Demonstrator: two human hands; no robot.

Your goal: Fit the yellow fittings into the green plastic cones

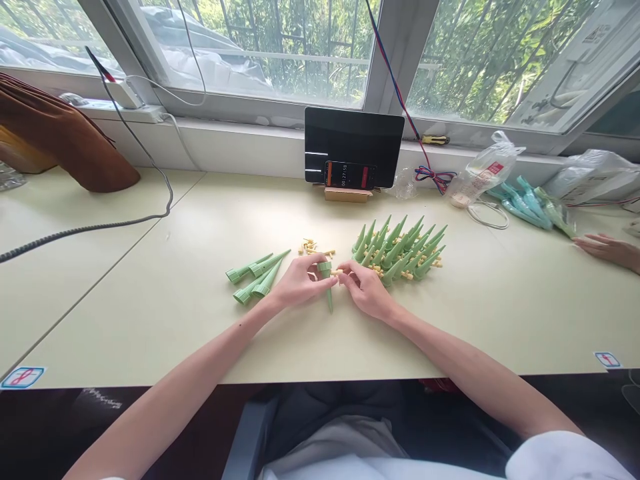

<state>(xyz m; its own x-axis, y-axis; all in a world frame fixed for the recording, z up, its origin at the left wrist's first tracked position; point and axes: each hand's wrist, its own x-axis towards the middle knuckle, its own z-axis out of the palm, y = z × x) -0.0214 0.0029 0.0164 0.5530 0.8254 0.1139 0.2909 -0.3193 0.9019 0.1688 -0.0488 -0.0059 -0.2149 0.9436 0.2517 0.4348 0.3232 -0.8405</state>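
Near the middle of the table, my left hand (299, 285) is closed around a green plastic watering spike (325, 267), its tapered tip pointing down toward me. My right hand (369, 291) pinches a small yellow valve (336, 273) against the side of that spike; how deep it sits there I cannot tell. Left of my hands lie several loose green spikes (267, 280) without yellow parts showing. Just beyond my left hand is a little pile of yellow valves (309, 247). To the right, many spikes with yellow valves (400, 250) stand tip-up in a tight group.
A black tablet (354, 143) leans at the window, with a phone (350, 175) showing a timer in front. Another person's hand (607, 250) rests at the right, by blue-green packets (525, 203). A plastic bag (485, 170) and a dark cable (100, 223) also lie on the table.
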